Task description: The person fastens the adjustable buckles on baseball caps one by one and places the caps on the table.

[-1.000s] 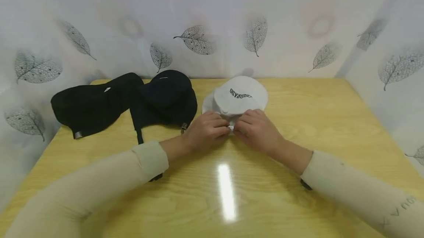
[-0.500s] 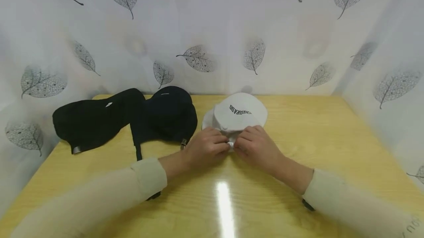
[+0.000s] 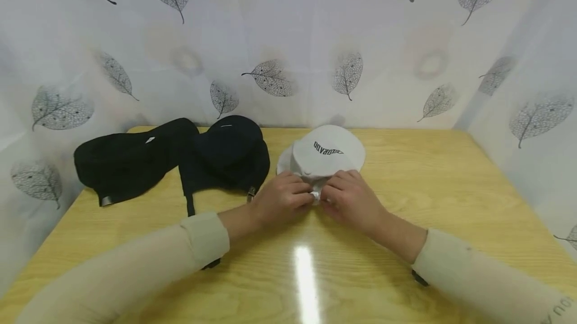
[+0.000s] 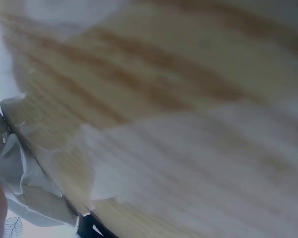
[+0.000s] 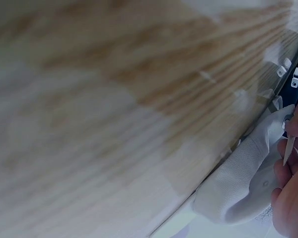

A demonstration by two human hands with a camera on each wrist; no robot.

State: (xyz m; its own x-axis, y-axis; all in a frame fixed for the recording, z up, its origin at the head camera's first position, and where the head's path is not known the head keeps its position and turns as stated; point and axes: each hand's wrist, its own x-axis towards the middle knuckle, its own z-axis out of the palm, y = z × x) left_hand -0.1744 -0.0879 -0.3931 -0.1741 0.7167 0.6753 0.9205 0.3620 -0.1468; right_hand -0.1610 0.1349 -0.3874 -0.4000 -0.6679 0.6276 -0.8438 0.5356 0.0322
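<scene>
A white cap (image 3: 328,153) with dark arched lettering lies at the back middle of the table, its strap side toward me. My left hand (image 3: 281,199) pinches the strap's left part, beside a small shiny buckle (image 3: 315,196). From the other side, my right hand (image 3: 349,199) holds the strap close to the buckle. In the right wrist view the strap end (image 5: 289,149) sticks out between curled fingers, with the white cap (image 5: 233,183) beyond them. Only a sliver of the hand shows in the left wrist view, next to folds of the cap (image 4: 27,173).
Left of the white cap lies a navy cap (image 3: 230,151) with its strap (image 3: 190,205) hanging toward me. A black cap (image 3: 123,164) lies partly against it, farther left. The wooden table (image 3: 451,189) meets a leaf-printed cloth (image 3: 297,23) at the back and sides.
The head view has tilted up, so everything sits lower in it than a second ago. Both hands stay at the strap, with hardly any visible movement.
</scene>
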